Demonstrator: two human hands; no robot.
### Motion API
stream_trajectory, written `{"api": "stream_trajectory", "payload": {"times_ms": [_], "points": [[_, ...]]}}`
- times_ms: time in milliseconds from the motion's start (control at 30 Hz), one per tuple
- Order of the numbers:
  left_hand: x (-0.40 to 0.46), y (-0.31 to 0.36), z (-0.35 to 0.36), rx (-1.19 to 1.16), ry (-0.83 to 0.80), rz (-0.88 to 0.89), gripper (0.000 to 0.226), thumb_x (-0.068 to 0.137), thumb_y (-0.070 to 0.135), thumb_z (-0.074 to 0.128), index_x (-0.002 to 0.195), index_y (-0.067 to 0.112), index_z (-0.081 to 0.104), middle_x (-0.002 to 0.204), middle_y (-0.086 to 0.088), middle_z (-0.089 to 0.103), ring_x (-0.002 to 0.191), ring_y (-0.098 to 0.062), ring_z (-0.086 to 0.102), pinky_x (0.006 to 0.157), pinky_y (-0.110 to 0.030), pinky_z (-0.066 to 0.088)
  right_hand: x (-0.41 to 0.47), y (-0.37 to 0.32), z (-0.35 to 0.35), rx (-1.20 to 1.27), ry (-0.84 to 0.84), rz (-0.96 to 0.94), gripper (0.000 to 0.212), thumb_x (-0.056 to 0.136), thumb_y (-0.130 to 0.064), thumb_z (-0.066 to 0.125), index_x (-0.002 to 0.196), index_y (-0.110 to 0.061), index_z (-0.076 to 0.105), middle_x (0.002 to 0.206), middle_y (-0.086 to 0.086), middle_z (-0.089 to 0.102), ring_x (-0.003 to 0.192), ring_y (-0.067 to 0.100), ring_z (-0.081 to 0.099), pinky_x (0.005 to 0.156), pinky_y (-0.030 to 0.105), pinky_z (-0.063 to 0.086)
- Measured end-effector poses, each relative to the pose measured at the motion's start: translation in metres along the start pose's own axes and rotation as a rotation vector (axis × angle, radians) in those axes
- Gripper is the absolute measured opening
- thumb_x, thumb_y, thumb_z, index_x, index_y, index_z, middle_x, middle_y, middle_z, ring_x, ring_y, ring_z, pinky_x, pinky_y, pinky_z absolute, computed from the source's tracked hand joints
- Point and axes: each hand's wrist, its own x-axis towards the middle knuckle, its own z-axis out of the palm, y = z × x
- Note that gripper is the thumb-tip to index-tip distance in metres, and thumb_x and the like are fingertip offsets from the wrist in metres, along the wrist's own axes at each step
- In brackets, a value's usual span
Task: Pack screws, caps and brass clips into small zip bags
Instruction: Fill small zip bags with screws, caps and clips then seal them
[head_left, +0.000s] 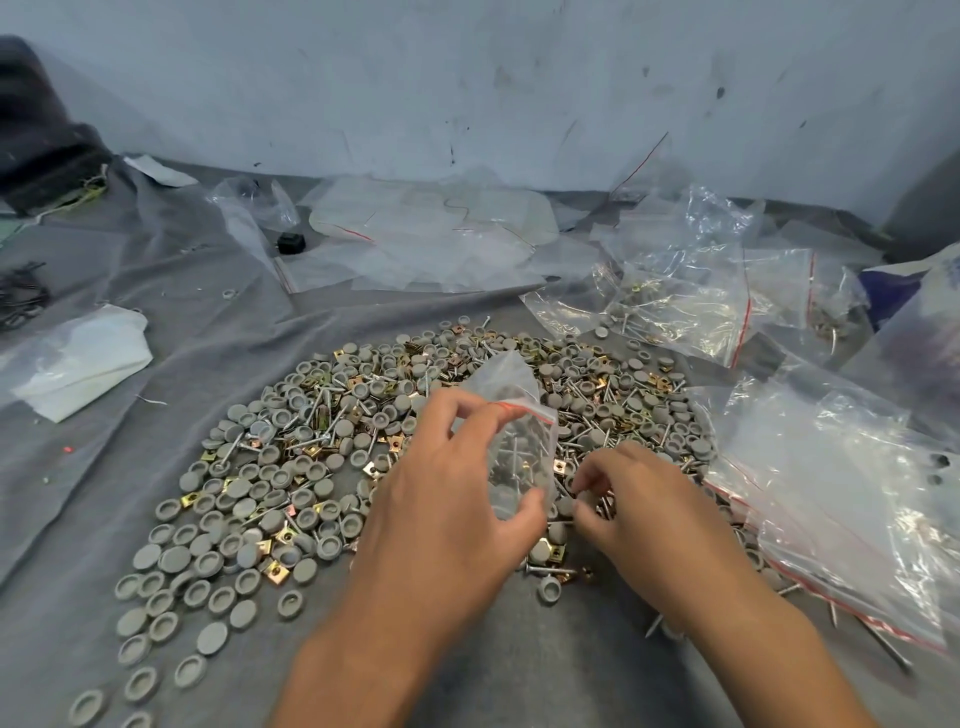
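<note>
A wide heap of grey round caps (249, 519), silver screws (322, 415) and square brass clips (275, 571) covers the grey cloth in front of me. My left hand (447, 499) holds a small clear zip bag (511, 431) with a red seal line upright over the heap; screws and caps show inside it. My right hand (639, 509) rests low on the pile just right of the bag, its fingertips pinched among screws and caps; what they hold is hidden.
Filled zip bags (675, 296) lie at the back right and a stack of larger clear bags (841, 499) at the right. Empty bags (431, 234) are spread along the wall. A white bag (78, 364) lies at the left, dark screws (21, 296) beyond it.
</note>
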Motion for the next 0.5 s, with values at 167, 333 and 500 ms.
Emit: {"api": "stream_trajectory", "payload": {"times_ms": [167, 333, 500], "points": [[0.0018, -0.0029, -0.0021, 0.013, 0.018, 0.002, 0.052, 0.080, 0.043, 0.074, 0.127, 0.036, 0.052, 0.111, 0.026, 0.037, 0.091, 0.009, 0.054, 0.071, -0.019, 0.057, 0.0011, -0.0038, 0.0017, -0.040, -0.051, -0.025, 0.015, 0.094, -0.043, 0.053, 0.108, -0.038, 0.058, 0.100, -0.018, 0.050, 0.095, 0.005, 0.053, 0.075, 0.029, 0.049], [0.0010, -0.0037, -0.0017, 0.015, 0.018, 0.009, 0.052, 0.081, 0.043, 0.075, 0.127, 0.038, 0.052, 0.111, 0.026, 0.037, 0.089, 0.007, 0.055, 0.071, -0.012, 0.051, 0.0003, -0.0032, 0.0018, -0.003, -0.065, -0.031, 0.008, 0.093, -0.034, 0.058, 0.097, -0.035, 0.051, 0.097, -0.017, 0.048, 0.091, 0.007, 0.050, 0.076, 0.028, 0.047], [-0.0001, -0.0062, 0.0003, 0.022, -0.007, -0.001, 0.054, 0.083, 0.045, 0.073, 0.130, 0.038, 0.049, 0.113, 0.027, 0.035, 0.093, 0.007, 0.054, 0.070, -0.008, 0.048, -0.0001, -0.0043, -0.0016, 0.165, -0.035, -0.019, 0.013, 0.091, -0.024, 0.064, 0.096, -0.035, 0.058, 0.088, -0.016, 0.055, 0.079, -0.002, 0.052, 0.067, 0.011, 0.039]]}}
